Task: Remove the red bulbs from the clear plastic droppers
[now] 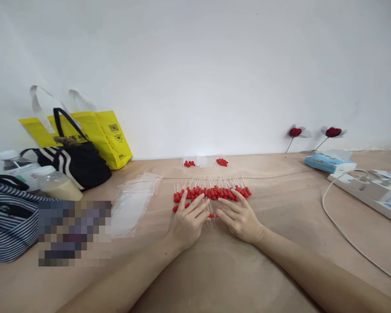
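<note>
Row of red-tipped sticks point(215, 192) lies on the table, in front of both hands. Long axis of each stick runs roughly front to back; red ends face the person, pale thin ends point toward the wall point(195, 78), a few leaning slightly aside. The row itself stretches left to right. On the near side of the row, one loose red tip point(211, 215) shows between the hands, lying nearly crosswise; another red tip point(179, 208) lies crosswise at the row's near left — the rest of it hidden by fingers.

Left hand point(189, 222): over the row's near left edge, fingers spread, index extended toward the red ends. Right hand point(241, 219): near right edge, fingers spread likewise. Whether either thumb pinches a stick cannot be told.

Surface: tan table point(195, 278), faintly creased. Beyond the row, a clear bag point(207, 161) with two small clusters of red tips. Left of the row: overlapping clear bags point(132, 211); farther left, a yellow bag point(115, 145), a black bag point(83, 163), a bottle point(60, 184), a striped bag point(14, 228) — plus a pixelated patch, unreadable. Right of the row: a blue tissue pack point(324, 163), a white cord point(333, 221). Two dark-red flowers point(295, 132) stand against the pale wall, beyond the row's right end.
</note>
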Tool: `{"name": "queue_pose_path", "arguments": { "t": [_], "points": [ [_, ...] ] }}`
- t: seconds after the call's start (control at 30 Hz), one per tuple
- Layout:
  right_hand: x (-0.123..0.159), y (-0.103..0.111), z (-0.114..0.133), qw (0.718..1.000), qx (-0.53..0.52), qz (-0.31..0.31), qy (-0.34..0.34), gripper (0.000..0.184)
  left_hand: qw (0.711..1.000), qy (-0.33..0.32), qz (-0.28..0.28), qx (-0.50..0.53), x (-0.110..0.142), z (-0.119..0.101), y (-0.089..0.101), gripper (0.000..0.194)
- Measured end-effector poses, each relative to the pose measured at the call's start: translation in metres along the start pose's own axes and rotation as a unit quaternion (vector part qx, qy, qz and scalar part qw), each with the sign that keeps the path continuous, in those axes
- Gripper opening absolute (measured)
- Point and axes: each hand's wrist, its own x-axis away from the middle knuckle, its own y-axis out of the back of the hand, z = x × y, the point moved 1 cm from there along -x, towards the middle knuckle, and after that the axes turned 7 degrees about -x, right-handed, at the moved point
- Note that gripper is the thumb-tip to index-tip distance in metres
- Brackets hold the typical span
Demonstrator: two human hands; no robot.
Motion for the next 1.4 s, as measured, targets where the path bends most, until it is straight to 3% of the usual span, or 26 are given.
{"name": "queue_pose_path", "arguments": {
  "t": [0.57,0.73,0.9,1.03,1.23,1.4],
  "points": [
    [0.001,0.005,0.0,1.0,-0.003,0.007,-0.019,0.018,0.999,0.0,0.04,0.0,0.004,0.004,0.005,0.023],
    [0.011,0.015,-0.014,0.994,0.035,-0.002,-0.105,0.014,0.998,0.062,0.023,-0.005,0.012,0.016,0.012,0.02],
    [0.016,0.009,-0.015,0.978,0.061,0.078,-0.183,0.025,0.99,0.119,0.017,0.072,0.011,0.019,0.008,0.022],
    [0.016,-0.001,-0.011,0.963,0.004,0.138,-0.231,0.038,0.979,0.179,0.0,0.098,0.011,0.03,0.005,0.03],
    [0.013,-0.007,-0.007,0.948,-0.156,0.106,-0.256,0.037,0.958,0.268,0.015,0.096,0.019,0.051,0.009,0.025],
    [0.01,-0.009,-0.003,0.941,-0.185,0.077,-0.273,0.025,0.968,0.241,0.003,0.069,0.019,0.054,0.02,0.011]
  ]
}}
